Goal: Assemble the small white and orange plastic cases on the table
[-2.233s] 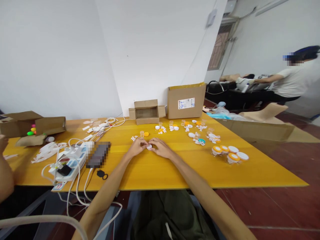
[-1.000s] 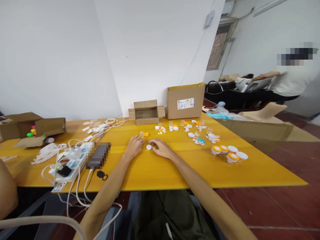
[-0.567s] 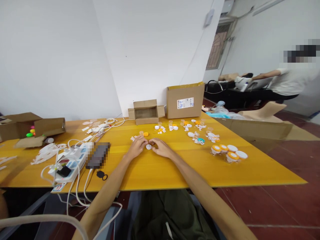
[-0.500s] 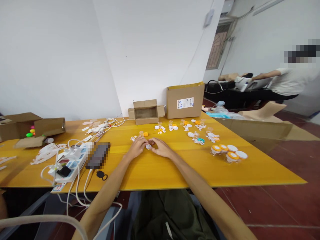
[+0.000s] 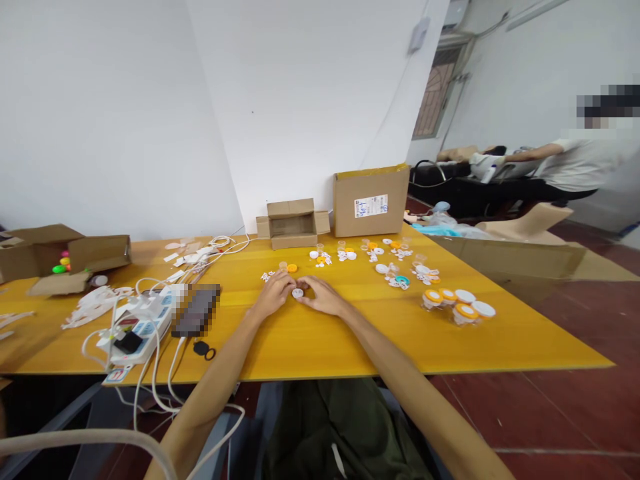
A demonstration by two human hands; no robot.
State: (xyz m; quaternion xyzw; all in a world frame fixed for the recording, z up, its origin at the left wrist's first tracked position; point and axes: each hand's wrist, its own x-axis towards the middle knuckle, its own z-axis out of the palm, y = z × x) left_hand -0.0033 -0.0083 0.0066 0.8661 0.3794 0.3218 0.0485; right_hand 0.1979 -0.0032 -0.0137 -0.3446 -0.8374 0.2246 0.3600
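Between my hands, low over the yellow table [image 5: 320, 347], is a small round white plastic piece [image 5: 297, 293]. My left hand [image 5: 275, 293] has its fingers curled in at the piece's left side. From the right, my right hand [image 5: 320, 295] closes its fingers and thumb on the same piece. The fingertips partly cover it. Just beyond my left hand lie an orange ring-shaped lid [image 5: 292, 269], a small clear cup [image 5: 283, 267] and several small white dotted parts [image 5: 267, 277].
Groups of white, orange and teal lids and small parts [image 5: 400, 281] are spread toward the back right. Assembled clear containers [image 5: 465, 312] stand at right. Cardboard boxes [image 5: 371, 200] line the back. A power strip [image 5: 150, 327], cables and a phone [image 5: 196, 311] lie left. Another person sits far right.
The white piece has tilted slightly between my fingers, showing more of its face. Both hands stay in nearly the same place.
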